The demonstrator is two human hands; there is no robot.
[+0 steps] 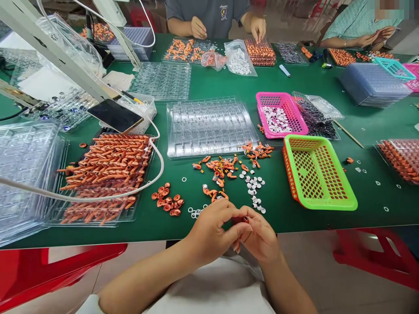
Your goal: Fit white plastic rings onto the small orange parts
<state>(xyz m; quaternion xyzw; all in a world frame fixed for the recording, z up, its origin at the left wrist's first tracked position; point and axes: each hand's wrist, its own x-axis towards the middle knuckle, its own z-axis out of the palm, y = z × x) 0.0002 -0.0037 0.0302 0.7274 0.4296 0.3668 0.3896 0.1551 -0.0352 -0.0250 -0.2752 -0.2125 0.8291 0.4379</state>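
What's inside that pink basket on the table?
The pink basket holds a heap of small white pieces. Whatever lies beneath that heap is covered.

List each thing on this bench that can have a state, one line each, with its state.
left hand: closed, fingertips against the right hand
right hand: closed, what it pinches is hidden
green basket: upright, empty
pink basket: holds small white parts
clear tray: pockets look empty
phone: screen dark

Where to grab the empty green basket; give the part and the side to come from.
Take the green basket by its thick near rim, coming from the table edge by the right hand. It sits upright and empty, the rim is broad and flared, and that side looks free of parts; the pink basket crowds the far side.
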